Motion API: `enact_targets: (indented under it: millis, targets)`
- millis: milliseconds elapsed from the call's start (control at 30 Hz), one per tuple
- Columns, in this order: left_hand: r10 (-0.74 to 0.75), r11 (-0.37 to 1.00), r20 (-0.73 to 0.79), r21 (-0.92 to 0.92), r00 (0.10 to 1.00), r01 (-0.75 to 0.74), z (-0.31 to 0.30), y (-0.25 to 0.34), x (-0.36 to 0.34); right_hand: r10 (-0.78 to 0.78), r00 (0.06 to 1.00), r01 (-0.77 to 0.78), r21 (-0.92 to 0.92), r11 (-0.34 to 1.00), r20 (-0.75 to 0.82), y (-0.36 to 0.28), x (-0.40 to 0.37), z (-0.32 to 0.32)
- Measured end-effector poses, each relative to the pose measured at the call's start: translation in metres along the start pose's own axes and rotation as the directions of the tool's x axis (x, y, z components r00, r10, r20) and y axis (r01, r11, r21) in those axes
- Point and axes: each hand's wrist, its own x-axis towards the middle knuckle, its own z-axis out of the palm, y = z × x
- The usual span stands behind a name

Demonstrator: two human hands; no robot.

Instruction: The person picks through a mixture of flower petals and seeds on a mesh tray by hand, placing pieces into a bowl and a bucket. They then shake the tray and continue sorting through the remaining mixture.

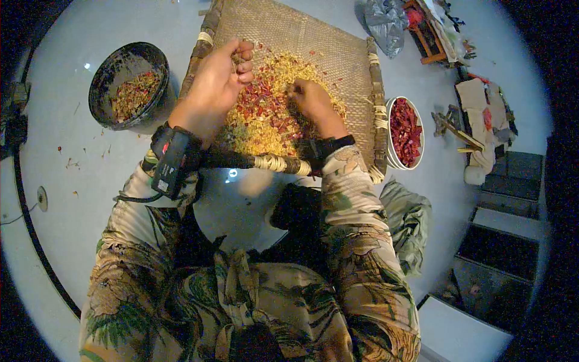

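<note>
A woven tray (338, 45) with a wooden frame lies in front of me, bearing a spread of yellow seeds (259, 140) mixed with red dried pieces that look like chilli (260, 101). Over the left side of the heap, my left hand (218, 75) is raised with its fingers curled in; whatever they hold is too small to name. My right hand (315, 104) reaches down at the right part of the heap, fingertips drawn together at the seeds. What is between those fingertips is hidden.
A black bucket (96, 90) with brownish-red bits stands left of the tray. On the right is a white bucket (391, 158) filled with dark red pieces. Farther right are a grey plastic bag (386, 27), a small wooden stool (431, 59) and dark steps (500, 223).
</note>
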Motion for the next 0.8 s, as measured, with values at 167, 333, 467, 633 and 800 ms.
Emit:
enact_targets:
  millis: [167, 333, 467, 633, 800]
  targets:
    - [-0.031, 0.999, -0.010, -0.007, 0.999, 0.031, 0.005, 0.000, -0.003, -0.209, 0.961, 0.189, 0.121, 0.974, 0.182, -0.017, -0.016, -0.008]
    - [-0.018, 1.000, 0.001, -0.016, 1.000, 0.018, 0.003, -0.004, -0.003, -0.348, 0.926, 0.358, -0.045, 0.933, 0.149, -0.023, -0.023, 0.018]
    - [-0.028, 0.999, 0.060, -0.023, 0.998, 0.030, -0.006, -0.009, 0.003, -0.327, 0.927, 0.360, -0.190, 0.914, 0.184, -0.029, -0.026, 0.022]
    - [-0.021, 1.000, 0.032, -0.017, 0.999, 0.022, -0.001, -0.009, -0.005, -0.252, 0.951, 0.276, -0.125, 0.953, 0.177, -0.026, -0.027, 0.023]
    - [-0.003, 1.000, 0.024, -0.015, 1.000, 0.004, 0.000, -0.008, -0.008, -0.106, 0.990, 0.069, 0.351, 0.934, 0.088, -0.010, -0.028, 0.002]
